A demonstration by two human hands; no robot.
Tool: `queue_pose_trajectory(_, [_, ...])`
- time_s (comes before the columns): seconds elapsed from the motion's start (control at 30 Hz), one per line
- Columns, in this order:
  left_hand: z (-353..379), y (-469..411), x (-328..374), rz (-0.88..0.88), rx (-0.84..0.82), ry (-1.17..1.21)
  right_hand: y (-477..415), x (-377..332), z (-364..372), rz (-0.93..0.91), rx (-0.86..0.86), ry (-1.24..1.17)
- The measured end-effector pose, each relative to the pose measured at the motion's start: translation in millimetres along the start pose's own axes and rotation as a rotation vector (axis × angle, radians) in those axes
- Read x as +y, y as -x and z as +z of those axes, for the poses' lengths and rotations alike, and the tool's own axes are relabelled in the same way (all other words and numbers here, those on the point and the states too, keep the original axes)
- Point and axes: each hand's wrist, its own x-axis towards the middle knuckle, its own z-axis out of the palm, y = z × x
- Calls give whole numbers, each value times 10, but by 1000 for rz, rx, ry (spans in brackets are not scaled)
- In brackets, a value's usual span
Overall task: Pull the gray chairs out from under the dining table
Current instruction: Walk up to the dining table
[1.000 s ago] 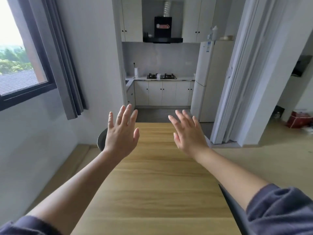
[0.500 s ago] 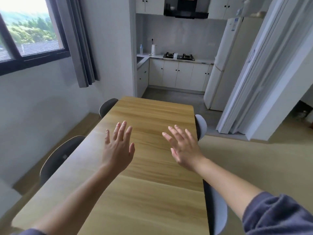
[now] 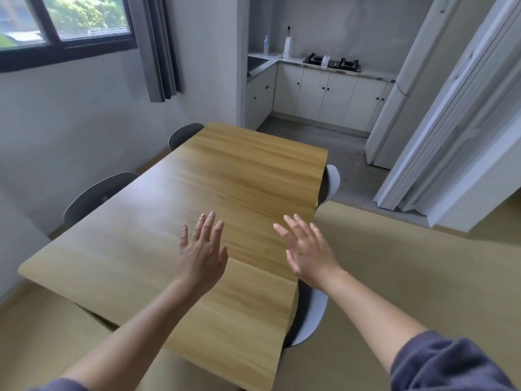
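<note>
Hovering spread and empty over the dining table [image 3: 225, 176], my left hand [image 3: 201, 256] and right hand [image 3: 308, 251] have dropped lower-frame; four gray chairs newly visible, still tucked.

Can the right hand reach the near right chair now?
Probably yes: the right hand is open, holds nothing, and hovers just above that chair's backrest at the table edge, with nothing between them.

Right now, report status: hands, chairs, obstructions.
Left hand and right hand open, empty. Four gray chairs tucked under dining table. No obstruction visible.
</note>
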Motion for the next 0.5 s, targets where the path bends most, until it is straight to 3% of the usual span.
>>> queue_pose_trajectory(0.5, [919, -338, 894, -283, -111, 39, -416, 1235, 418, -239, -186, -49])
